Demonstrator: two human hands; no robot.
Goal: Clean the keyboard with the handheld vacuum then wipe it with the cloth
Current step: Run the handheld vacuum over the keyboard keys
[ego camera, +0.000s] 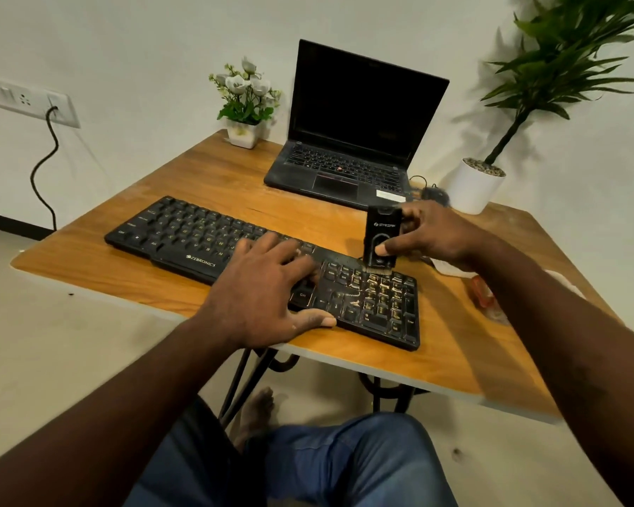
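Keyboard point(183, 232) black, pale lettering; vacuum point(379, 232) black; worktop point(216, 170) orange-brown woodgrain; laptop point(363, 104) black; plant pot point(473, 192) white; my jeans point(344, 462) blue

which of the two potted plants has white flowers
The small plant in the square white pot, left of the black laptop; the tall plant has only leaves.

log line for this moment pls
phase: vacuuming | right hand holds handheld vacuum upright on keyboard numpad | left hand flat on keyboard

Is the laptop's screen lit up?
No, the laptop is open but its screen is all black.
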